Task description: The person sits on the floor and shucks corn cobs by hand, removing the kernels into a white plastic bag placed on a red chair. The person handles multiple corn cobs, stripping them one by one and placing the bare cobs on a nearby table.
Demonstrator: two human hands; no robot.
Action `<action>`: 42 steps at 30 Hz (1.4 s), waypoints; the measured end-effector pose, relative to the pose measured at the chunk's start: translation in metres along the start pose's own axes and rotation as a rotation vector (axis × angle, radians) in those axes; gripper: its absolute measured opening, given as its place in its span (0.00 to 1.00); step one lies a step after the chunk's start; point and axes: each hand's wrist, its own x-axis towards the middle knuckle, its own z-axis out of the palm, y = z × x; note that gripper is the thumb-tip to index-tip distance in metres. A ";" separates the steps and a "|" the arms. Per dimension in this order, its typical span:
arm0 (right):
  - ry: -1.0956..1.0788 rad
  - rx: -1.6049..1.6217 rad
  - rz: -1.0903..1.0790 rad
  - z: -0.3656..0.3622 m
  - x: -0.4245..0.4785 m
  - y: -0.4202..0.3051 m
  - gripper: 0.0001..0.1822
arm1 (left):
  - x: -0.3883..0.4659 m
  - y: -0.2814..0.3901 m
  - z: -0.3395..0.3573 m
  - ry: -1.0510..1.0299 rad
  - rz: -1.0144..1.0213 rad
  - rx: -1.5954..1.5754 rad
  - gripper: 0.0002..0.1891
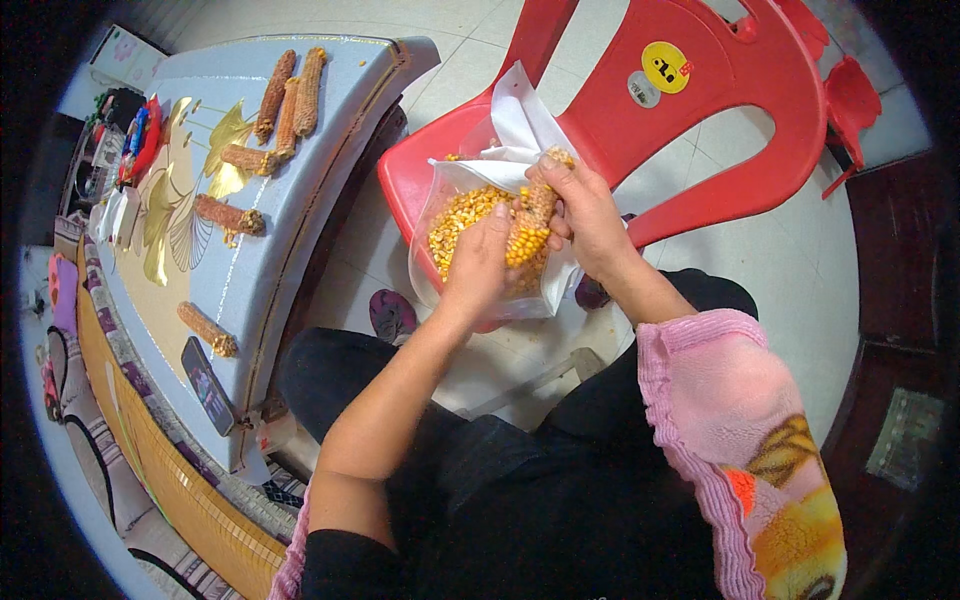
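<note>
Both of my hands grip one partly shelled ear of corn (535, 206) above a clear plastic bag. Yellow kernels still cover its lower end, while bare cob shows toward the top. My right hand (581, 199) holds the upper part, and my left hand (480, 251) is closed around the lower end, thumb against the kernels. Loose corn kernels (465, 214) fill much of the plastic bag (421, 259), which rests open on the seat of a red plastic chair (420, 154). White sheeting (517, 112) stands up at the bag's far side.
On the cloth-covered table (300, 202) at left lie several stripped corncobs (275, 97) and a smartphone (208, 385). A tissue pack (124, 217) and colourful packets (142, 139) sit farther back. A hammer-like tool (540, 382) lies on the floor between my legs. Patterned seating (112, 480) runs beyond the table.
</note>
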 end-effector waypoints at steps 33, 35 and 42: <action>-0.035 -0.150 -0.105 0.011 -0.008 0.000 0.14 | 0.001 0.002 0.000 -0.083 -0.029 -0.175 0.27; -0.011 -0.021 -0.044 0.011 -0.006 -0.003 0.14 | 0.004 -0.002 0.000 -0.032 0.135 -0.053 0.26; 0.016 -0.135 -0.130 0.010 -0.007 0.009 0.14 | 0.011 -0.027 -0.008 0.043 0.253 0.182 0.23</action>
